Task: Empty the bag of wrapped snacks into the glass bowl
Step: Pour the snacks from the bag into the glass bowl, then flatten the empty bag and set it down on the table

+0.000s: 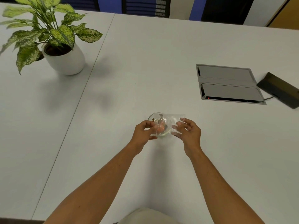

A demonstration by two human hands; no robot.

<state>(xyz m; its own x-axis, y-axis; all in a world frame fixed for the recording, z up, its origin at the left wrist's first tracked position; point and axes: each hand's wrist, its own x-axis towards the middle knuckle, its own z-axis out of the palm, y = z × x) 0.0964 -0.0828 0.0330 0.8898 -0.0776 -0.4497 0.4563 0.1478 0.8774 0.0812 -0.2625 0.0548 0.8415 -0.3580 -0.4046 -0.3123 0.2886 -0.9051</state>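
Both bare arms are reaching forward over the pale grey table, meeting just past its near middle. The 2 hands are holding a clear plastic bag between them, right above a small glass bowl that is sitting on the table. The left hand is pinching the bag's left edge, its fingers curled in with the thumb pressing against them. The right hand is gripping the bag's right side, thumb and first fingers closing on the plastic while the other fingers are spreading loosely open. The bag is lying stretched nearly flat between the hands, overlapping the bowl's near and right side. Orange wrapped snacks are showing through the clear plastic and glass; whether they are lying in the bowl or inside the bag is impossible to tell.

At the far left, a potted plant with speckled green leaves is standing in a white pot. To the right, a grey cable hatch is sitting flush in the table, with a dark flat device just beside it, trailing a cord.
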